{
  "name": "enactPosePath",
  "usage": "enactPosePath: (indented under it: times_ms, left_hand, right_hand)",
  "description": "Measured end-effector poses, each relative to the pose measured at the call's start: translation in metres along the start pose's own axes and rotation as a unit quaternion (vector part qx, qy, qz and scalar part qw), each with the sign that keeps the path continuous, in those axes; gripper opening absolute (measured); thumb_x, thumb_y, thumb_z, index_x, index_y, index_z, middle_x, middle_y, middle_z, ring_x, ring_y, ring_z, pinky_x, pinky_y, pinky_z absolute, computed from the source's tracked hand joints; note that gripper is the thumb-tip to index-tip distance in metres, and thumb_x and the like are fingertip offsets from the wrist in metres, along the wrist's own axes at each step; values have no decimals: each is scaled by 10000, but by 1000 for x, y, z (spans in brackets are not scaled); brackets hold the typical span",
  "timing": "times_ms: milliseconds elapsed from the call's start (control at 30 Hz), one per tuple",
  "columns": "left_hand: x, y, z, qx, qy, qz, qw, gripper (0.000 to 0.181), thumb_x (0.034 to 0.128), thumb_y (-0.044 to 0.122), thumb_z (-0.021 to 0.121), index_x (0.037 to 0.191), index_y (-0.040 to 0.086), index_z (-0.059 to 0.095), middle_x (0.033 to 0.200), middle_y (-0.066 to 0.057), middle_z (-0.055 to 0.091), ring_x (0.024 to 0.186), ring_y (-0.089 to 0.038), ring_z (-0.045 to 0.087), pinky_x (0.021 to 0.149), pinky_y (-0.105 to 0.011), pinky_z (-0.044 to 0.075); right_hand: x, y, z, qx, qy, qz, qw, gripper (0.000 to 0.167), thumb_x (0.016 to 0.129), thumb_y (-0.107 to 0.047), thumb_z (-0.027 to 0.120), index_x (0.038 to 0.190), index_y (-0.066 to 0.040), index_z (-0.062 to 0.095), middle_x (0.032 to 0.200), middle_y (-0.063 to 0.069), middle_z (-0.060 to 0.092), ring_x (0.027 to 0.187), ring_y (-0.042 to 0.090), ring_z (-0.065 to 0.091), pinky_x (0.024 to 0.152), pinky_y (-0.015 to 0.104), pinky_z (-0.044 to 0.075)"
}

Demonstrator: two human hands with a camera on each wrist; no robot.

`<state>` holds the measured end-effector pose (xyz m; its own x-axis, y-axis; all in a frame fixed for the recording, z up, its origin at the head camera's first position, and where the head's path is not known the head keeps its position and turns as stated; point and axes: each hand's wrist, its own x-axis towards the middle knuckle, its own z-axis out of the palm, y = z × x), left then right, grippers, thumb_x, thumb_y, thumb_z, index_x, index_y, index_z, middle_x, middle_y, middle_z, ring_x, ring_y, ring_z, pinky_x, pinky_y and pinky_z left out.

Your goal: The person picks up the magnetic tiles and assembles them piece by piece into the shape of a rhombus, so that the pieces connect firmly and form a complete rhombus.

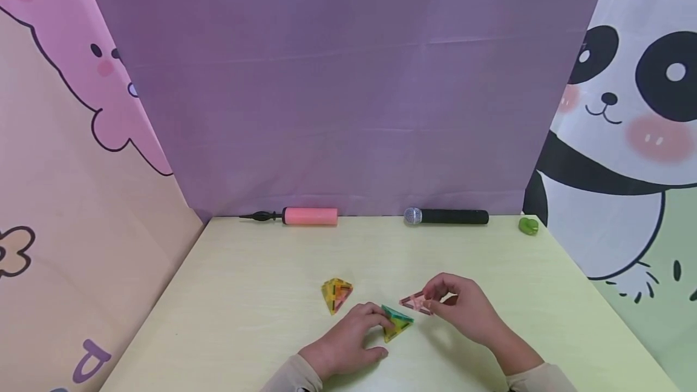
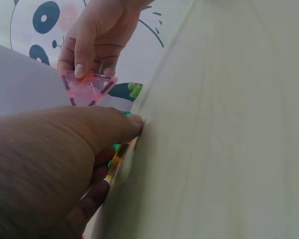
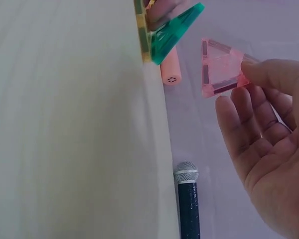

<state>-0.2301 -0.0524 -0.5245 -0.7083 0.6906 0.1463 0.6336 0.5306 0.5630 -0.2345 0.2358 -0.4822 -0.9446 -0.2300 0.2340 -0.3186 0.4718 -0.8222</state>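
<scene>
My right hand [image 1: 463, 307] pinches a clear pink triangular magnetic tile [image 3: 222, 68] between thumb and fingers, raised above the table. Left of it, a yellow magnetic tile [image 1: 395, 329] lies on the table with a green magnetic tile [image 3: 177, 35] tilted up along its edge. My left hand [image 1: 354, 340] holds these two with bent fingers, a fingertip between yellow and green in the right wrist view. Its thumb lies low by the tabletop, and the hand partly hides the pieces in the left wrist view. Farther left stands a small pointed yellow-and-orange magnetic tile shape [image 1: 336, 294], touched by neither hand.
A pink hand pump [image 1: 310, 216] with a black nozzle lies along the back edge of the pale table [image 1: 229, 295]. A black microphone [image 1: 454, 216] lies right of it, and a small green object [image 1: 528, 225] sits at the back right corner. A purple cloth [image 1: 348, 89] hangs behind.
</scene>
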Motion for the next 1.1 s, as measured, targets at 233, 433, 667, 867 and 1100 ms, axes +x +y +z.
enactPosePath:
  times_ms: [233,433,667,867,1100]
  left_hand:
    - [0,-2,1,90,88,2,9999,430,933,283,809,1334,218,671,1358,120,543,1314,-98,476,1137,-315,418]
    - [-1,-3,2,10,83,-47,10000,447,938,277,805,1344,189,640,1369,112,543,1313,-97,479,1135,-312,423]
    - [0,-3,2,-101,105,-9,9999,440,946,265,798,1344,187,628,1364,115,545,1305,-87,477,1130,-308,425]
    - [0,-2,1,-164,77,-64,9998,459,954,274,787,1368,186,609,1372,119,540,1311,-81,475,1133,-306,422]
    - [0,-2,3,-110,158,16,9998,464,957,267,784,1374,176,604,1373,119,541,1313,-85,476,1139,-306,417]
  right_hand:
    - [1,3,-1,248,-169,-146,9994,139,920,-111,815,1023,-158,736,910,1,721,828,194,669,688,320,581]
    - [0,3,-2,281,-308,-177,9990,138,922,-131,815,1045,-163,761,937,0,724,852,176,673,712,321,582]
    - [-1,4,0,338,-428,-365,9978,132,925,-90,805,1022,-172,771,956,64,733,858,178,682,722,332,590]
    - [-2,2,-4,264,-189,-468,9984,157,917,-94,815,1011,-209,766,955,31,727,840,185,686,759,333,585]
    - [-6,-1,-4,615,-384,-928,9930,125,937,-100,795,1007,-188,740,964,31,712,848,217,677,799,346,565]
